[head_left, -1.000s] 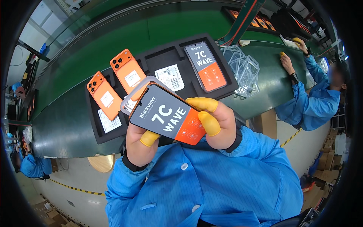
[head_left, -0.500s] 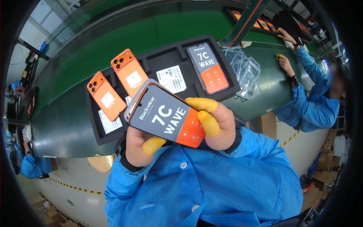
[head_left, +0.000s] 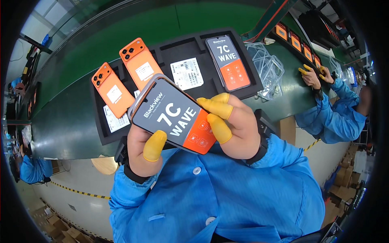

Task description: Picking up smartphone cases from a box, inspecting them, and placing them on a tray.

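Raised closer, phone stays clamped in left hand and right hand, hiding tray behind.

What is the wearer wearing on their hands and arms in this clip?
Both arms are in bright blue work-coat sleeves. A black band sits at each wrist. The left hand and right hand are bare except for yellow rubber finger cots on the thumbs and some fingers.

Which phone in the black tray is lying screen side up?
The phone at the tray's right end: its dark and orange screen film faces up, while the two orange phones at the left lie back up, cameras showing.
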Action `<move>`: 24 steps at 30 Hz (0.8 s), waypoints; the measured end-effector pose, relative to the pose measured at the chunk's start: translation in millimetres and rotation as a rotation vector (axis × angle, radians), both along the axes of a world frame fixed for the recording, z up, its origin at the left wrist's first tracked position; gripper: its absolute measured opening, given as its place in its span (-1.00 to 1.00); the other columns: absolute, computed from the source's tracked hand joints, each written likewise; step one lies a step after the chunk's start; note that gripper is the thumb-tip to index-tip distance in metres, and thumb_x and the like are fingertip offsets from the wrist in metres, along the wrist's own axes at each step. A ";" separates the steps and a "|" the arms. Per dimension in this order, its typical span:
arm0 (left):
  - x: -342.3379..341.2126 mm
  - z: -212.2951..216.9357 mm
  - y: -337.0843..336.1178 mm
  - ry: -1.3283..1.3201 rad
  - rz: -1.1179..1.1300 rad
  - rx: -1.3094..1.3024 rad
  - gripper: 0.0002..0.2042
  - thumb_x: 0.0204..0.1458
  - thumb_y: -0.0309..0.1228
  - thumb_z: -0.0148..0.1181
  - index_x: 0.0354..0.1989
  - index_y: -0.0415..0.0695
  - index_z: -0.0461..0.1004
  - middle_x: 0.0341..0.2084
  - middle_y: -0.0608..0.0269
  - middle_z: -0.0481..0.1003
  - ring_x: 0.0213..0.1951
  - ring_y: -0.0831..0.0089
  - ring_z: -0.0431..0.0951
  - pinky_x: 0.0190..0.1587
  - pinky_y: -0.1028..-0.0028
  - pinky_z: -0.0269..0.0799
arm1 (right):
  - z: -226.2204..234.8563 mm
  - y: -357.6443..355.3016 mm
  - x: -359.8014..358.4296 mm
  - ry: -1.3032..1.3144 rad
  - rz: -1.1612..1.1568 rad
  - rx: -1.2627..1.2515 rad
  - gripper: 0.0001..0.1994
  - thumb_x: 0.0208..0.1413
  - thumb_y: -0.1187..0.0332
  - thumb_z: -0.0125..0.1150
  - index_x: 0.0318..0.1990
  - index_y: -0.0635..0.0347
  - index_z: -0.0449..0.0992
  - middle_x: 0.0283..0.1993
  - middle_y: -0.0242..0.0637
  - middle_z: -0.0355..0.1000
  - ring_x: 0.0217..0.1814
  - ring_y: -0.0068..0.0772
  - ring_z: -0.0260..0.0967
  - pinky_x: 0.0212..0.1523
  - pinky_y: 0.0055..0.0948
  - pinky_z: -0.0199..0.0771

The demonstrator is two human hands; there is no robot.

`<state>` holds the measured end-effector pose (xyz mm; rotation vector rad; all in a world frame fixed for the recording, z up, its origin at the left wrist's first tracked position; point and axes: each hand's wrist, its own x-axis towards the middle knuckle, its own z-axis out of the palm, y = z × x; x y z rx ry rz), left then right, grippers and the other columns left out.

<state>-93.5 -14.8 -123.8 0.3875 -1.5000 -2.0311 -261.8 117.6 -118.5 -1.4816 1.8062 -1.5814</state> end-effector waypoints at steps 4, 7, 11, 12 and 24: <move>5.7 -8.7 1.3 0.097 0.006 0.016 -0.70 0.26 -0.41 -0.03 0.09 -0.32 0.30 -0.02 0.13 0.45 0.02 0.38 0.48 0.08 0.39 0.38 | 6.8 2.4 -2.4 0.318 -0.035 -0.048 -0.64 -0.05 0.58 0.21 -0.01 0.31 0.53 -0.27 -0.17 0.38 -0.33 -0.29 0.38 -0.32 -0.43 0.38; 10.0 -10.7 -2.7 0.070 -0.036 0.108 -0.60 0.22 -0.31 0.03 0.13 -0.32 0.26 0.01 0.10 0.44 0.03 0.34 0.48 0.09 0.35 0.39 | 20.9 8.9 -5.1 0.440 -0.045 -0.009 -0.60 -0.11 0.55 0.29 -0.02 0.27 0.54 -0.26 -0.20 0.34 -0.36 -0.30 0.34 -0.34 -0.40 0.37; 11.8 -12.1 6.1 -0.005 -0.073 0.205 -0.49 0.17 -0.20 0.10 0.16 -0.32 0.24 0.03 0.10 0.43 0.04 0.34 0.48 0.11 0.34 0.37 | 23.8 5.5 -10.7 0.198 0.038 -0.014 -0.58 -0.03 0.56 0.24 0.06 0.31 0.45 -0.25 -0.20 0.31 -0.33 -0.45 0.29 -0.28 -0.52 0.33; 12.0 -13.0 9.4 -0.005 -0.077 0.211 -0.49 0.17 -0.20 0.10 0.16 -0.32 0.24 0.03 0.10 0.43 0.04 0.34 0.48 0.11 0.34 0.37 | 23.5 3.7 -13.3 0.058 0.104 0.067 -0.57 0.05 0.55 0.19 0.12 0.34 0.38 -0.26 -0.26 0.32 -0.32 -0.53 0.27 -0.27 -0.53 0.34; 14.7 -12.4 28.9 -0.033 -0.276 0.231 -0.66 0.19 -0.40 0.05 0.09 -0.31 0.36 -0.05 0.17 0.49 -0.02 0.47 0.46 0.05 0.42 0.34 | 10.3 -4.6 15.1 -0.847 0.182 0.003 -0.76 0.21 0.38 0.19 -0.07 0.36 0.46 -0.31 -0.38 0.47 -0.32 -0.72 0.37 -0.35 -0.63 0.38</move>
